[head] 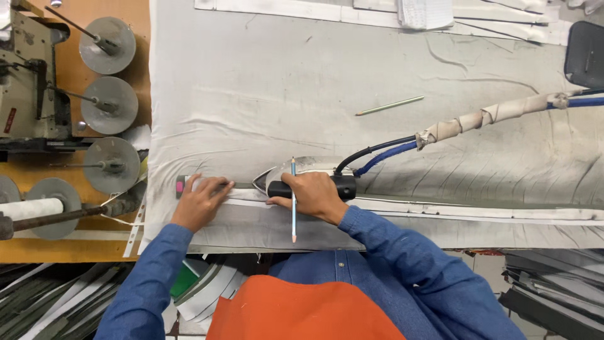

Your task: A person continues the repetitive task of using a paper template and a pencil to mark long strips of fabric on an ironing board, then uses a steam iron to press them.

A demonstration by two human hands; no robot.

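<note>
Iron (296, 173) gripped by R hand (311, 195), L hand (201, 201) pins strip edge (245, 196).

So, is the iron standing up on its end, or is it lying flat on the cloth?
Flat. The iron lies soleplate-down on the fabric strip, its pointed tip toward the left hand; the right hand grips its black handle.

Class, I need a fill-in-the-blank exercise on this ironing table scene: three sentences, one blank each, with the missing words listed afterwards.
1. The right hand grips the black handle of a steam ____.
2. Between that hand's fingers sits a light blue ____.
3. The left hand presses flat a long white fabric strip on the ____-covered table.

Missing words: iron; pencil; cloth
</note>
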